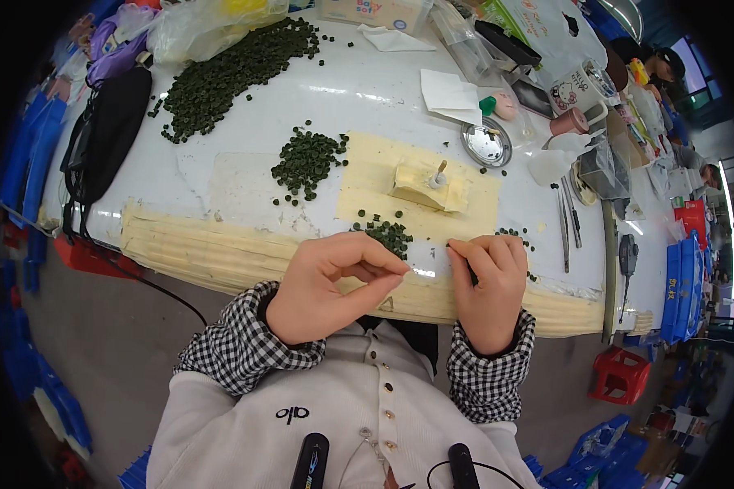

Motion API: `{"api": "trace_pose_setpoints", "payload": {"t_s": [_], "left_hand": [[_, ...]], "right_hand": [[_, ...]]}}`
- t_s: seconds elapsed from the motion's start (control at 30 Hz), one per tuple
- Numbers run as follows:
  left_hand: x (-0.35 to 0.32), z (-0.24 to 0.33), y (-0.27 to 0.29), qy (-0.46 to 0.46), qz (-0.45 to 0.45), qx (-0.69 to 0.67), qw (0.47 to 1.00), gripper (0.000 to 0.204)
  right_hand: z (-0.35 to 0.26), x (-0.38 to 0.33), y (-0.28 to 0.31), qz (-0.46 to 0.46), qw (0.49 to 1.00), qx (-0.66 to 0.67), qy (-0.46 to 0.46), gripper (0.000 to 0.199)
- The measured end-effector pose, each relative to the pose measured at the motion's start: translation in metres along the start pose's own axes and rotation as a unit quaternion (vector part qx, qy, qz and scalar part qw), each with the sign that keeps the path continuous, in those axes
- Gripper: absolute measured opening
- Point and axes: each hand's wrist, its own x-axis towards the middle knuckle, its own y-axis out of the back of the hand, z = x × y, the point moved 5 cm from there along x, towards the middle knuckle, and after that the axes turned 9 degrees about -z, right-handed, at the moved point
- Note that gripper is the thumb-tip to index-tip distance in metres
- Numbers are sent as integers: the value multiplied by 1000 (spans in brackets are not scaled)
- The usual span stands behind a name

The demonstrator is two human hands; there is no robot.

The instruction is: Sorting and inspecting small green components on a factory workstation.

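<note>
Green pellets point(390, 235), small dark round pieces, lie in a little cluster on the white table point(245, 130) just beyond both hands, close to its near edge, which is padded with cream tape strips point(212, 248). A much larger heap of the same pellets point(228, 69) stretches diagonally toward the far left, and a middle-sized pile point(306, 160) sits between the two, with bare tabletop around it. A cream sheet point(375, 183) carries a small block with a peg point(428, 186). Clutter crowds the far and right edges: bags, a black pouch point(110, 134), a round metal lid point(486, 144), tweezers point(564, 220).

The left hand point(322, 289) rests at the table edge, thumb and forefinger pinched together at the tips; whether a pellet sits between them I cannot tell. The right hand point(489, 285) is curled shut around a thin dark tool point(465, 265), whose long axis points up-left toward the near cluster. The pellets themselves are too small to show any direction.
</note>
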Motion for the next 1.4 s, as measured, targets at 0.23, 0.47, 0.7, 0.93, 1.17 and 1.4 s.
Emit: {"api": "trace_pose_setpoints", "payload": {"t_s": [0.23,0.47,0.7,0.93,1.17,1.4], "left_hand": [[1,-12,-12,47,-15,-211,976,15],[4,-12,-7,55,15,-225,973,14],[7,-16,-10,34,17,-232,972,18],[5,-17,-9,22,21,-260,965,19],[4,-13,-9,28,22,-264,964,18],[6,-12,-9,26,26,-286,958,19]], "right_hand": [[1,1,-2,-14,1000,18,-11,14],[-2,-5,1,2,932,346,-108,15],[-10,-7,-13,-81,746,649,-125,19],[-7,-10,-22,-111,660,730,-141,22],[-6,-11,-22,-96,653,741,-121,24],[-15,-9,-10,-60,761,637,-108,23]]}}
